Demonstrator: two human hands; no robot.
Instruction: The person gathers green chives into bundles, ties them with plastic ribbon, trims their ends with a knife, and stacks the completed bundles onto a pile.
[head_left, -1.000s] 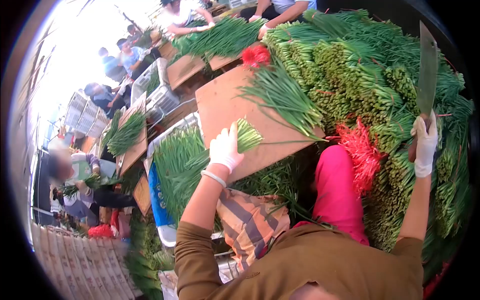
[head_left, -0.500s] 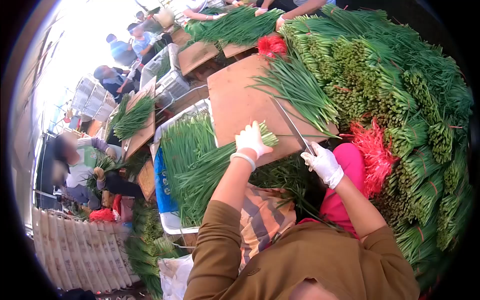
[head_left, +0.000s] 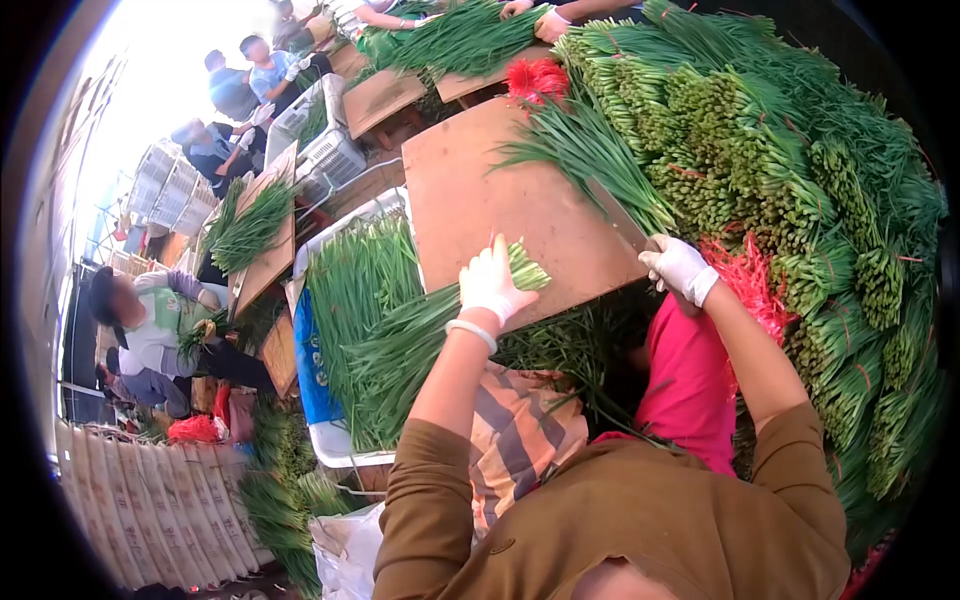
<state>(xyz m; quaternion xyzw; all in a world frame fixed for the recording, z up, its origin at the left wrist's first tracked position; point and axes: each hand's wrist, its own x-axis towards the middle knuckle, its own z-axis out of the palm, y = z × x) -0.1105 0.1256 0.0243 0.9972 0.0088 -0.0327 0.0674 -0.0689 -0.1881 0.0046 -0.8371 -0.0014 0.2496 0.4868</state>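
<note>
My left hand, in a white glove, is closed round a bunch of green stalks. The bunch's pale cut ends rest at the near edge of a brown board, and its leaves trail left over a white crate. In my gloved right hand is the handle of a wide-bladed knife, held at the board's right edge with the blade pointing up and left. Loose green stalks lie on the board's far right part, beside the blade.
Tied green bundles are piled high on the right, near red ties. A white crate full of stalks stands left of the board. Co-workers sit at the far left and back; one person's gloved hands are at the top.
My right hand has brought the knife down from its raised position at the right to the board's right edge. My left hand still grips the bunch, a little farther right than at first.
</note>
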